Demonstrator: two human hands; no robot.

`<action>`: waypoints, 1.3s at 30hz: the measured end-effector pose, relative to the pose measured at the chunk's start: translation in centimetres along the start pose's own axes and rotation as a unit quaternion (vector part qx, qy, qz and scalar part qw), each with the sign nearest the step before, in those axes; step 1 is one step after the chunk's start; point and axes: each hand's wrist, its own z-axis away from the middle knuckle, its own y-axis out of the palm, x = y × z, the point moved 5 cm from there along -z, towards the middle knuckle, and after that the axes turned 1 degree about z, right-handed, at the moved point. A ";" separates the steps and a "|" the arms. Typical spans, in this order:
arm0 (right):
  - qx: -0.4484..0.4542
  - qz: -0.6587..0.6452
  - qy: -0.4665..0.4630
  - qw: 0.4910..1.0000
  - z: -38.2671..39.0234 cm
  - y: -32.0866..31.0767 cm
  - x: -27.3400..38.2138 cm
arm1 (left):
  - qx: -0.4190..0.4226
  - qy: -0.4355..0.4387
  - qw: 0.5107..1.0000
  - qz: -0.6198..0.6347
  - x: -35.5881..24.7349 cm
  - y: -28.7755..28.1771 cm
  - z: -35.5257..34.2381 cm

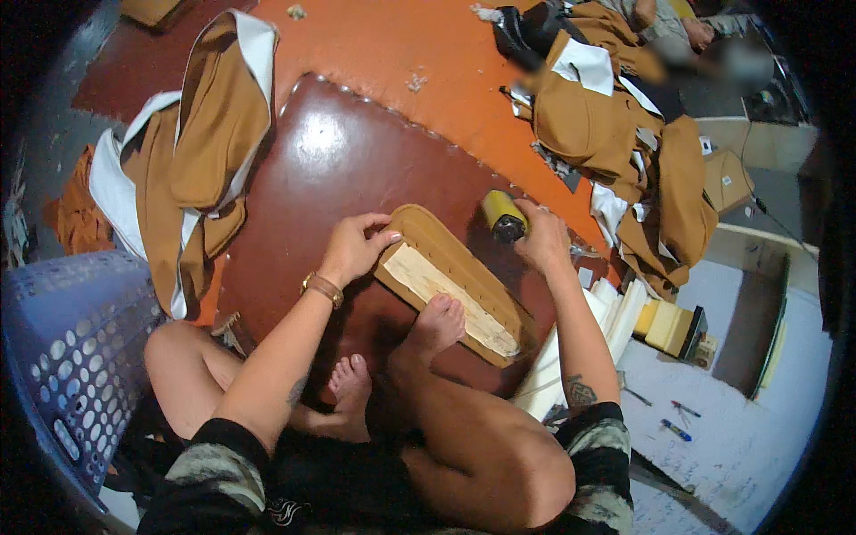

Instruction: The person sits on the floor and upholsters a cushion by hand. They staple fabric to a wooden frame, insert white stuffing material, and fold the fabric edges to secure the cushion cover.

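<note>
A long, round-ended wooden panel (450,303) lies aslant on the dark red surface, tan material wrapped over its edges. Small dark marks like staples run along that border, and pale bare wood shows in the middle. My left hand (358,247) pinches the panel's far left edge between thumb and fingers. In my right hand (544,239) is a yellow-and-black tool that looks like a staple gun (505,214), held just right of the panel and apart from it. My bare foot (438,323) rests on the panel's near side.
Tan and white covers (214,134) are heaped at left, more covers (580,116) at far right. A blue perforated basket (85,357) stands at near left. White foam strips (580,343) and a pale board with small tools (676,428) lie at right. Another person (664,27) is at the far right.
</note>
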 end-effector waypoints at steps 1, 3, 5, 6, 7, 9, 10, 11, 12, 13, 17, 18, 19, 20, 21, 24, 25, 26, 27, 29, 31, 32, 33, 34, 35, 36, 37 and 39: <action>-0.051 -0.007 0.003 0.999 1.0 0.4 -2.5 | -0.004 0.000 1.000 -0.003 -0.4 0.1 0.4; -0.159 -0.029 0.024 0.987 4.3 2.2 -7.0 | -0.015 0.001 1.000 -0.008 -0.4 0.2 1.0; -0.222 -0.115 0.112 0.962 9.8 5.3 -10.4 | -0.030 0.007 0.998 -0.063 0.0 0.3 1.8; -0.230 -0.184 0.184 0.938 13.2 7.4 -12.1 | -0.028 -0.001 0.997 -0.065 -0.2 0.6 2.1; -0.231 -0.236 0.316 0.889 18.9 11.4 -17.2 | -0.002 0.006 0.998 -0.059 -1.8 2.7 1.8; -0.167 -0.480 0.459 0.729 25.5 18.4 -15.6 | 0.029 -0.027 0.999 -0.024 -1.5 3.4 2.4; -0.137 -0.573 0.450 0.672 25.0 18.9 -12.9 | 0.017 -0.018 1.000 0.002 0.6 3.3 2.2; -0.107 -0.657 0.437 0.605 24.8 19.0 -10.3 | 0.011 -0.006 0.999 0.029 1.7 3.0 2.0; -0.077 -0.733 0.419 0.530 24.6 18.6 -7.6 | 0.005 -0.015 0.999 0.040 2.0 2.0 2.1; -0.050 -0.799 0.394 0.451 24.6 18.0 -5.6 | 0.002 -0.020 0.998 0.053 1.7 1.1 2.2; -0.199 -0.758 0.260 0.564 24.2 9.4 -5.5 | -0.024 -0.025 0.960 0.279 -8.2 -0.1 6.8; -0.243 -0.783 0.222 0.528 23.6 7.0 -5.6 | -0.047 0.037 0.949 0.309 -9.8 -2.4 7.5; -0.284 -0.804 0.182 0.490 23.3 4.5 -5.5 | -0.068 0.099 0.934 0.338 -11.5 -4.7 8.3; -0.314 -0.812 0.102 0.481 23.7 0.6 -4.8 | -0.077 0.141 0.922 0.352 -15.5 -6.3 10.7; -0.339 -0.814 0.022 0.470 24.8 -3.5 -3.5 | -0.026 0.156 0.913 0.375 -17.2 -8.4 12.0; -0.437 -0.739 -0.049 0.510 30.1 -12.4 0.2 | -0.032 0.280 0.891 0.356 -22.5 -12.3 20.4; -0.438 -0.733 -0.111 0.509 32.0 -14.7 1.5 | -0.053 0.319 0.891 0.320 -23.6 -13.3 23.3; -0.438 -0.728 -0.164 0.502 33.8 -15.9 2.8 | -0.076 0.348 0.891 0.280 -24.0 -14.0 25.9; -0.431 -0.730 -0.230 0.478 35.2 -17.1 5.0 | -0.113 0.373 0.880 0.271 -24.5 -15.0 28.8; -0.421 -0.726 -0.232 0.491 37.9 -17.8 7.6 | -0.158 0.383 0.885 0.214 -25.1 -16.3 35.4; -0.399 -0.688 -0.310 0.521 39.9 -17.3 8.4 | -0.125 0.373 0.897 0.201 -24.0 -18.1 39.4; -0.386 -0.666 -0.345 0.536 40.7 -16.9 8.8 | -0.136 0.385 0.893 0.190 -23.2 -18.7 41.2; -0.372 -0.682 -0.368 0.510 41.1 -16.4 9.2 | -0.146 0.396 0.889 0.178 -22.4 -19.4 42.8; -0.353 -0.701 -0.388 0.483 41.3 -16.0 10.1 | -0.150 0.433 0.873 0.166 -21.6 -20.4 44.7; -0.312 -0.722 -0.415 0.458 41.5 -15.9 11.2 | -0.115 0.454 0.848 0.246 -20.0 -21.3 45.8; -0.268 -0.743 -0.432 0.435 41.6 -15.6 12.2 | -0.097 0.420 0.827 0.361 -18.9 -21.6 46.6; -0.225 -0.761 -0.449 0.412 41.6 -15.5 13.1 | -0.080 0.381 0.791 0.472 -17.8 -21.8 47.2; -0.248 -0.738 -0.402 0.482 39.9 -13.5 12.8 | -0.097 0.386 0.803 0.443 -15.6 -21.5 48.5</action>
